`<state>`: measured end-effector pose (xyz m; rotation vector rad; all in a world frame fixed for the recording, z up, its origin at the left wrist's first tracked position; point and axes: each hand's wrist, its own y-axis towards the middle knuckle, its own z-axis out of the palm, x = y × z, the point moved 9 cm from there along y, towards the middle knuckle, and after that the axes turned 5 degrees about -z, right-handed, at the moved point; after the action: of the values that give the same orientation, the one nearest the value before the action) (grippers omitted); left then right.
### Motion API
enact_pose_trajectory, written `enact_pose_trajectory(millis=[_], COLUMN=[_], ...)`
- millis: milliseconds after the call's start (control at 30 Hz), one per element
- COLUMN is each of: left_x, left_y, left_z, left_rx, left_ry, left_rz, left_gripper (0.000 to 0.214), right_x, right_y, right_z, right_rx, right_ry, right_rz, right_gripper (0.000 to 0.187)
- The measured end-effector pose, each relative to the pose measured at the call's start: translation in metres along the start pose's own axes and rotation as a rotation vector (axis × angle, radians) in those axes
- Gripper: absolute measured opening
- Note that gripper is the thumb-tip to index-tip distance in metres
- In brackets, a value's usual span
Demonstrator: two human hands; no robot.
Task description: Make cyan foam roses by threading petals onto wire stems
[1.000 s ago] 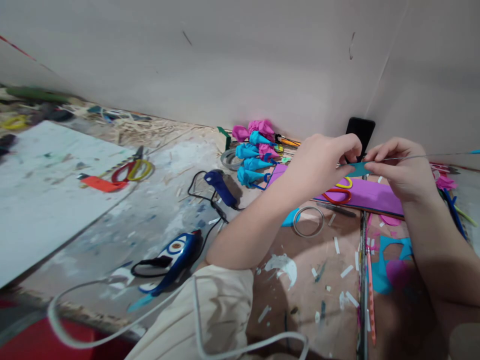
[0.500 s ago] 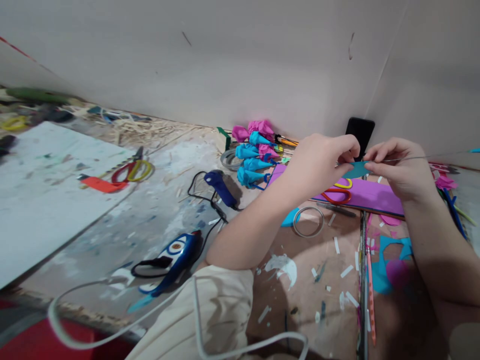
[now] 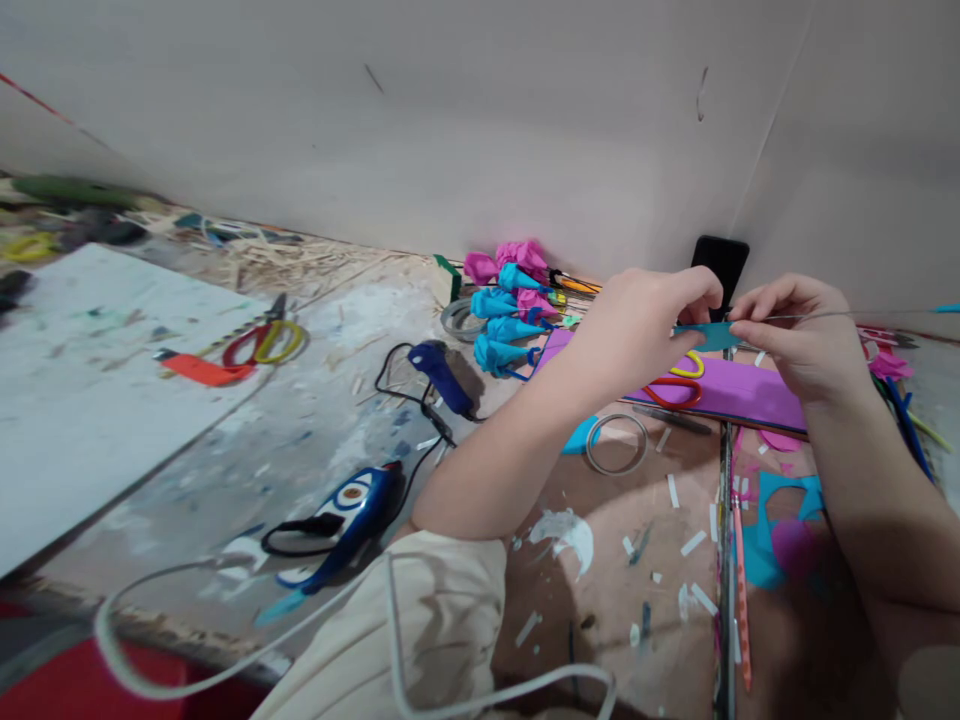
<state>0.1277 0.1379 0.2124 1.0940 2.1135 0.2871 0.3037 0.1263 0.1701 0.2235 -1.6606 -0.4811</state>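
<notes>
My left hand [image 3: 645, 320] and my right hand [image 3: 799, 330] are raised together above the table. Both pinch a small teal paper piece [image 3: 712, 337] between their fingertips. A thin grey wire [image 3: 832, 316] runs from the right hand's fingers out to the right. Below the hands lies a purple sheet [image 3: 739, 390] with red and yellow scissors [image 3: 679, 385] on it. Blue and pink paper cones [image 3: 506, 300] are piled just left of the hands.
A blue glue gun [image 3: 345, 515] and a dark blue tool [image 3: 442, 375] with black cords lie at the middle left. A white board [image 3: 82, 370] carries a second pair of scissors [image 3: 262, 340]. A tape ring [image 3: 616, 443], paper scraps and a black phone [image 3: 720, 262] surround the hands.
The teal piece has turned a little flatter between the fingertips. Both hands stay where they were.
</notes>
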Motion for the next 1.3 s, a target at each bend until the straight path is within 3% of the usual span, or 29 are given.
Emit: enact_pose_trajectory(millis=[433,767,1100,1300], left_x=[0.003,0.006,0.011,0.017], left_y=[0.002,0.005,0.006,0.006], left_z=[-0.001,0.003,0.002,-0.003], left_rx=[-0.006,0.01,-0.001,-0.027], left_ry=[-0.024,-0.047,-0.075,-0.096], left_rz=[-0.015,0.008,-0.005,-0.014], left_gripper=[0.015,0.017,0.022,0.016], right_x=[-0.001,-0.004,-0.012,-0.003], right_y=[0.0,0.005,0.008,0.009], right_z=[-0.001,-0.008,-0.013,-0.018], right_rx=[-0.017,-0.006,-0.02,-0.095], right_ry=[0.097,0.093,0.147,0.221], right_rz=[0.018,-0.058,-0.033,-0.048], right_gripper=[0.033,0.037,0.038,0.042])
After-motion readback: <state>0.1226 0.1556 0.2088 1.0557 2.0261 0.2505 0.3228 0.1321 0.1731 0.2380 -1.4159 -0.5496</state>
